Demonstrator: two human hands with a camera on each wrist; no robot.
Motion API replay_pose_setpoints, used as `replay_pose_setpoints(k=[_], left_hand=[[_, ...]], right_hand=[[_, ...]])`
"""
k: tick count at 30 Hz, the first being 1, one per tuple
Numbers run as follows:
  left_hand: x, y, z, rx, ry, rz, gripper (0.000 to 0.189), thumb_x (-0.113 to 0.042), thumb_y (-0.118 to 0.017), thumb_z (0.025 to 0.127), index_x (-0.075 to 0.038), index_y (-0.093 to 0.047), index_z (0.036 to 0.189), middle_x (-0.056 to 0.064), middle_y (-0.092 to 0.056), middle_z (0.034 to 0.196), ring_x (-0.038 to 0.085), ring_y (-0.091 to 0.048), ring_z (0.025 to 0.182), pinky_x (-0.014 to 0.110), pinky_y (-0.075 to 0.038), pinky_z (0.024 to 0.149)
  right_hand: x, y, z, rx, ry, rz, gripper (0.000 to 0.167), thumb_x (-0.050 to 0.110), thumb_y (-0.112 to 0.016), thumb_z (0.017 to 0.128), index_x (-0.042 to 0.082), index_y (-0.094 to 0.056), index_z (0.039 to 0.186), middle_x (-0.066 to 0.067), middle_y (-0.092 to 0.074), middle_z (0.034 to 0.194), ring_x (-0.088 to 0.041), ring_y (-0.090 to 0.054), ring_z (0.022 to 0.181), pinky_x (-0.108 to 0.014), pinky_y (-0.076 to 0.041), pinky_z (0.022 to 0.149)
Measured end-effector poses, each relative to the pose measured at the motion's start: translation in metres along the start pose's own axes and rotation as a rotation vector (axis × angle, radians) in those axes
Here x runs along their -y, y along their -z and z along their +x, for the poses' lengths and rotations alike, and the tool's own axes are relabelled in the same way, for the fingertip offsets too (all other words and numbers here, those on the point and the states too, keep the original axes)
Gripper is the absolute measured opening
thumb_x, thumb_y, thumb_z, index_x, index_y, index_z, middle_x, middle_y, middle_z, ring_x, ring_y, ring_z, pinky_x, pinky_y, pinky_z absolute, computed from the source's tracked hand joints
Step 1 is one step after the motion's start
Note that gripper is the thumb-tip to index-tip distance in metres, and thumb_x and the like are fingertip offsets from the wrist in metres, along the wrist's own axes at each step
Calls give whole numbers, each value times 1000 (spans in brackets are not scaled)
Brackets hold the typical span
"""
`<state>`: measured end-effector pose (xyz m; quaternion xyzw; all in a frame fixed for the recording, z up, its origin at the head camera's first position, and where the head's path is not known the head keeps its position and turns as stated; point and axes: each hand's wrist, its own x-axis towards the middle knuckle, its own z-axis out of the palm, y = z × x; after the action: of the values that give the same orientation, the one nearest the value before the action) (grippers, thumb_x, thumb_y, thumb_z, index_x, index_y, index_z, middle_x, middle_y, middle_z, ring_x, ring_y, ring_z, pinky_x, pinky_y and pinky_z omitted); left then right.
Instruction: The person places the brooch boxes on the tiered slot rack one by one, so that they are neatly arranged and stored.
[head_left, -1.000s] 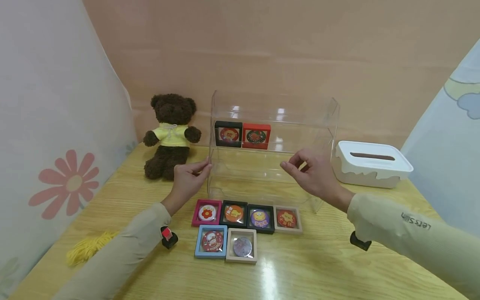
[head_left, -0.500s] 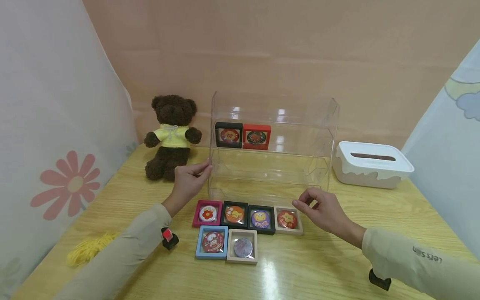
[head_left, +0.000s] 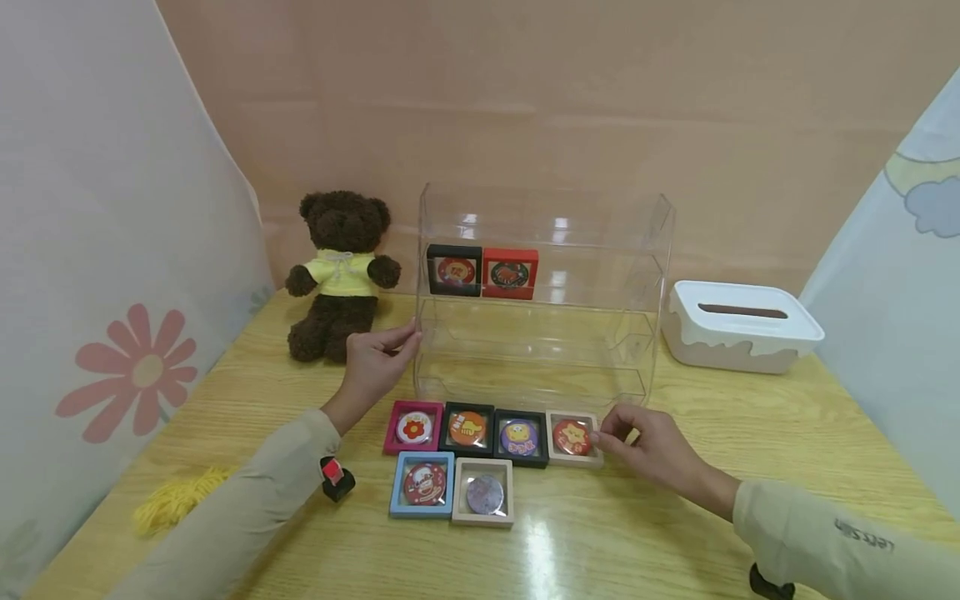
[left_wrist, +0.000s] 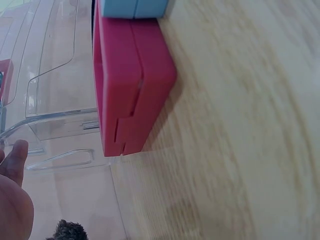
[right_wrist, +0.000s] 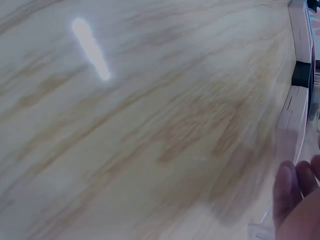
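Note:
A clear acrylic display stand (head_left: 525,333) with tiers stands mid-table. My left hand (head_left: 371,367) pinches its left side edge between thumb and fingertips. In front lie several square badge frames, each holding a round badge. My right hand (head_left: 652,446) is at the right end of the upper row, thumb and fingertips on the right edge of the beige badge frame (head_left: 553,456) with the red star badge. In the right wrist view those fingertips meet the end of that frame. A black badge frame (head_left: 454,271) and a red badge frame (head_left: 510,273) stand upright on a tier.
A brown teddy bear (head_left: 345,275) in a yellow top sits left of the stand. To its right is a white tissue box (head_left: 742,333). Yellow yarn (head_left: 180,500) lies near the left arm. A blue badge frame (head_left: 422,485) and another beige one (head_left: 483,492) form the lower row.
My right hand has come down from in front of the stand to the rightmost beige badge frame in the upper row. My left hand keeps its place at the stand's edge.

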<state>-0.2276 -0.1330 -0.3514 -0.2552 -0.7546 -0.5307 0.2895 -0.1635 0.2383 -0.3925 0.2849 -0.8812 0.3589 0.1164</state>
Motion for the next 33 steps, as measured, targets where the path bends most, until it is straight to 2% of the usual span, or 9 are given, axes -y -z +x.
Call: replay_pose_setpoints(k=[6, 11, 17, 24, 33], left_hand=[[1, -1, -2, 2, 17, -12, 19, 12, -65, 83, 14, -66, 102, 25, -66, 89, 36, -67, 75, 20, -53, 58], [0, -1, -2, 4, 17, -11, 19, 12, -65, 83, 14, -66, 102, 25, -66, 89, 36, -67, 75, 20, -53, 58], [0, -1, -1, 8, 1, -1, 19, 12, -65, 83, 16, -66, 101, 25, -66, 88, 35, -68, 75, 20, -53, 58], [2, -1, -1, 10, 10, -1, 18, 11, -65, 83, 16, -66, 101, 25, -66, 90, 34, -67, 77, 19, -53, 59], [2, 0, -2, 7, 3, 9, 19, 11, -66, 83, 15, -66, 101, 25, -66, 90, 34, -68, 76, 19, -53, 59]], right_hand=[[-7, -2, -7, 113, -76, 24, 14, 15, -75, 83, 17, -61, 84, 13, -58, 74, -5, -55, 65, -24, -49, 55], [-10, -3, -8, 159, -98, 38, 19, 22, -74, 84, 11, -60, 91, 9, -57, 76, -7, -55, 66, -24, -48, 55], [-12, -3, -9, 168, -118, 39, 23, 23, -74, 85, 8, -59, 95, 8, -58, 79, -7, -56, 68, -24, -48, 56], [-9, -2, -10, 155, -173, 48, 38, 21, -77, 81, 2, -57, 106, 4, -60, 83, -8, -57, 73, -25, -50, 58], [-8, 3, -8, 199, -200, 32, 56, 28, -77, 81, -7, -55, 118, 0, -59, 90, -9, -57, 76, -25, -51, 61]])
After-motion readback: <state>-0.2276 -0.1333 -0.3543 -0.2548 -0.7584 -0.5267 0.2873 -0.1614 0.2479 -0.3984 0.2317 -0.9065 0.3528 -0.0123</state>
